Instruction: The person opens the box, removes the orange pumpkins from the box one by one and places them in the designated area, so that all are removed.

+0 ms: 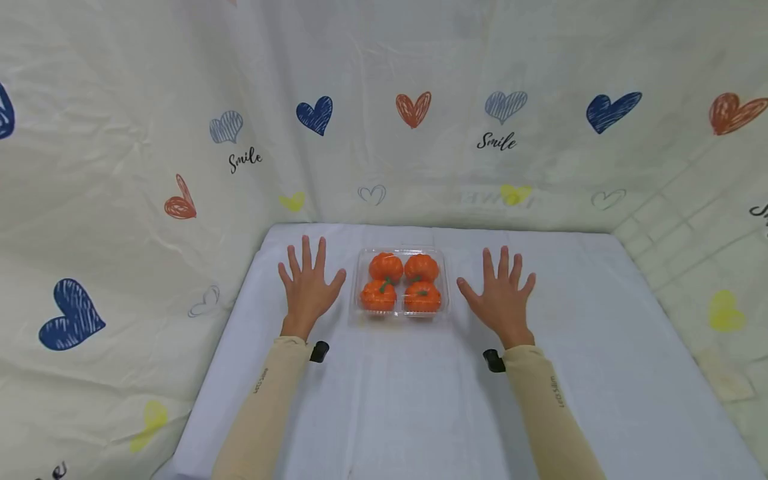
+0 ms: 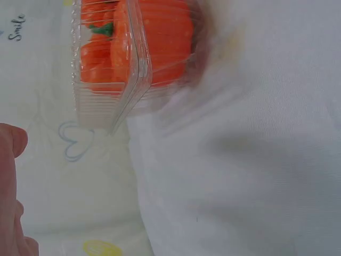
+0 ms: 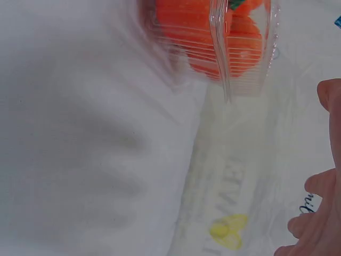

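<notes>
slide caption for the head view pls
Left hand and right hand, both open, flank a clear plastic box of four orange pumpkins.

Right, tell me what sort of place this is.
Probably a small screened-off work or filming booth. Heart-printed sheeting closes in the back and sides, a white-covered table fills the middle, and a clear box of orange pumpkins sits on it.
</notes>
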The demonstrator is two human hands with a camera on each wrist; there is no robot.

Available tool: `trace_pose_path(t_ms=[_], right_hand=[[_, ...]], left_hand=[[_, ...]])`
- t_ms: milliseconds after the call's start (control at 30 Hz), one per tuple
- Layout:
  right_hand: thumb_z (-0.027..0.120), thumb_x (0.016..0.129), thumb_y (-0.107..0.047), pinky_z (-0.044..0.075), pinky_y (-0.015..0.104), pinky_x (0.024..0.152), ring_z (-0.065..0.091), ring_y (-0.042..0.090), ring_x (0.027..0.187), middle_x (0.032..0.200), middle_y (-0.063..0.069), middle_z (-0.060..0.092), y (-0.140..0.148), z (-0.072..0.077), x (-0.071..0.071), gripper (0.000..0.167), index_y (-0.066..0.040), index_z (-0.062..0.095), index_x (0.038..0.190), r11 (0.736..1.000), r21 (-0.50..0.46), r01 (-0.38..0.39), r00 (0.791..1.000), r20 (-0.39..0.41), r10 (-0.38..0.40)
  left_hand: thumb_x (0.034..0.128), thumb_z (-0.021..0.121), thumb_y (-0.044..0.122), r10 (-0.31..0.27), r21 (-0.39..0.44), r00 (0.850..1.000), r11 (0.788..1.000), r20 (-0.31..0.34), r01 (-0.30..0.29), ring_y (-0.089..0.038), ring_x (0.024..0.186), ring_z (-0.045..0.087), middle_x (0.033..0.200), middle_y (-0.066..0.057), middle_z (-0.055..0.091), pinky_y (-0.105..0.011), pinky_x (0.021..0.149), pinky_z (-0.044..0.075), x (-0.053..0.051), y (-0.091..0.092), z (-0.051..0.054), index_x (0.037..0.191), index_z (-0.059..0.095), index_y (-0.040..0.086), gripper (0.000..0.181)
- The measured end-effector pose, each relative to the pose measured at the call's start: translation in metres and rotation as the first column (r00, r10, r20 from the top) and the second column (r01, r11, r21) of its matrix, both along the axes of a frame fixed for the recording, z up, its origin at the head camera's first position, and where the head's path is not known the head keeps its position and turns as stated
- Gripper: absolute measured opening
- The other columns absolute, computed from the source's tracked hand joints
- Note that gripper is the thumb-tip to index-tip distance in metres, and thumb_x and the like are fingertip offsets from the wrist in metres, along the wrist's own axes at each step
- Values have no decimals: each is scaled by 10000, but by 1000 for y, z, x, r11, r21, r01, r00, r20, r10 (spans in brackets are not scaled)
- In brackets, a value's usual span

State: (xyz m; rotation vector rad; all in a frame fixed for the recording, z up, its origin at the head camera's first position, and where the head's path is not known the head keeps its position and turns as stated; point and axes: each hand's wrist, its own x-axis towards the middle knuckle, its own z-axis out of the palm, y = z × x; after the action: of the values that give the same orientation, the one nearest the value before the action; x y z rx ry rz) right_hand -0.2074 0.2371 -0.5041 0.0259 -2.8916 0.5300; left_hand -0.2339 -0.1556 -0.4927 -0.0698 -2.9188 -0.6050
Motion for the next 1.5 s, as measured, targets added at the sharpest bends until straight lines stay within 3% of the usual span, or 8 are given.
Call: trace_pose_path(t_ms=[267, 500, 733, 867, 1000, 1133, 1300, 1500], right_hand=[[585, 1020, -590, -32, 838, 1160, -39, 556, 1584, 1747, 306, 37, -6, -4, 3, 955, -38, 212, 1704, 1000, 10, -15, 1000, 7, 15], [607, 1015, -590, -16, 794, 1197, -33, 517, 1598, 1759, 278, 16, -13, -10, 8, 987, -38, 177, 1711, 994, -62, -85, 995, 51, 88], [718, 1011, -405, 67, 688, 1265, 78, 473, 1608, 1769, 246, 38, -29, -27, 16, 988, -26, 133, 1711, 924, -323, -203, 950, 161, 266], [763, 1000, -370, 167, 680, 1254, 151, 455, 1605, 1774, 213, 98, -38, -38, 23, 1005, -50, 136, 1717, 885, -424, -191, 937, 190, 293], [792, 983, -378, 222, 649, 1246, 153, 411, 1617, 1784, 167, 97, -45, -46, 28, 1073, -97, 75, 1730, 848, -508, -152, 937, 199, 287], [812, 970, -344, 185, 628, 1264, 96, 379, 1632, 1796, 125, 24, -52, -54, 31, 1128, -133, 11, 1735, 800, -587, -125, 939, 191, 286], [820, 950, -247, 134, 622, 1279, 33, 362, 1639, 1797, 114, -28, -65, -67, 33, 1136, -164, 5, 1737, 701, -709, -73, 959, 144, 245], [813, 964, -168, 281, 618, 1245, 137, 409, 1614, 1798, 84, -32, -77, -72, 37, 1104, -184, 28, 1740, 581, -813, -43, 976, 89, 196]], left_hand=[[1061, 514, 566, -15, -7, 999, 1000, 37, 15, -477, 1605, -118, 1792, -140, -78, -729, 1226, -83, 2, 2, -2, 1745, 102, 208, 876], [1040, 530, 594, -55, 2, 997, 998, 57, 55, -473, 1611, -87, 1795, -133, -46, -738, 1229, -45, 9, 8, -15, 1744, 100, 194, 917], [997, 646, 586, -148, 168, 985, 977, 94, 131, -417, 1627, 8, 1788, -122, 121, -661, 1273, -14, 24, 19, -42, 1735, 77, 134, 1035], [933, 753, 539, -160, 292, 984, 948, 85, 128, -410, 1617, 123, 1678, -136, 372, -628, 1289, 49, 35, 28, -57, 1714, 129, 96, 1093], [899, 783, 538, -168, 371, 981, 921, 96, 121, -428, 1590, 215, 1665, -149, 385, -648, 1273, 158, 42, 37, -69, 1705, 197, 108, 1086], [905, 797, 531, -163, 485, 980, 870, 114, 88, -409, 1579, 265, 1736, -126, 277, -653, 1240, 264, 47, 45, -82, 1710, 195, 159, 1072], [955, 800, 422, -144, 671, 988, 738, 54, 70, -309, 1616, 214, 1781, -49, 182, -598, 1268, 226, 51, 55, -98, 1714, 173, 165, 1017], [989, 776, 324, -102, 790, 995, 611, 11, 53, -288, 1609, 216, 1779, -24, 180, -577, 1276, 225, 54, 66, -107, 1718, 182, 173, 952]])
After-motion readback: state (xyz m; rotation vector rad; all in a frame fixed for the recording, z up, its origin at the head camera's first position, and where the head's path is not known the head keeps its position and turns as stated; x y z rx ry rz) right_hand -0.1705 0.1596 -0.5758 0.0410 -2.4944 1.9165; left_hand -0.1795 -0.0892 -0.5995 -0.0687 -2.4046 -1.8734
